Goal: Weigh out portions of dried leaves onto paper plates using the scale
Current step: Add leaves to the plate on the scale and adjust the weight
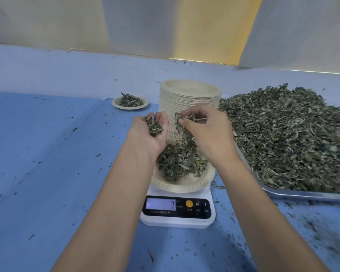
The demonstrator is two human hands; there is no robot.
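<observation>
Two bare forearms (pixel 110 213) reach in from the near edge of the surface (pixel 47 154), which is covered in blue cloth flecked with leaf crumbs. Between them, close to the middle of that near edge, stands a white scale (pixel 177 220). Its lit display (pixel 161 203) seems to read 7, though glare washes out the rest of the window, so I cannot be sure. On the scale rests a paper plate (pixel 177 186) carrying a loose mound of dried leaves (pixel 179 161). Both hands hover above that plate. The left hand (pixel 151 134) is turned palm up, fingers nearly straight and held together, and a small heap of leaves (pixel 154 127) lies in the hollow of the palm. The right hand (pixel 206 134) pinches a tuft of leaves (pixel 183 122) between thumb and fingertips, and the tuft hangs down toward the mound. Behind the hands, nearer the far edge, rises a tall stack of paper plates (pixel 188 99). Left of the stack and apart from it sits a filled plate (pixel 116 104) with its own portion (pixel 129 100). Along the right edge lies a metal tray (pixel 302 195) heaped with a big pile of leaves (pixel 292 138), whose near corner comes right up beside the stack.
</observation>
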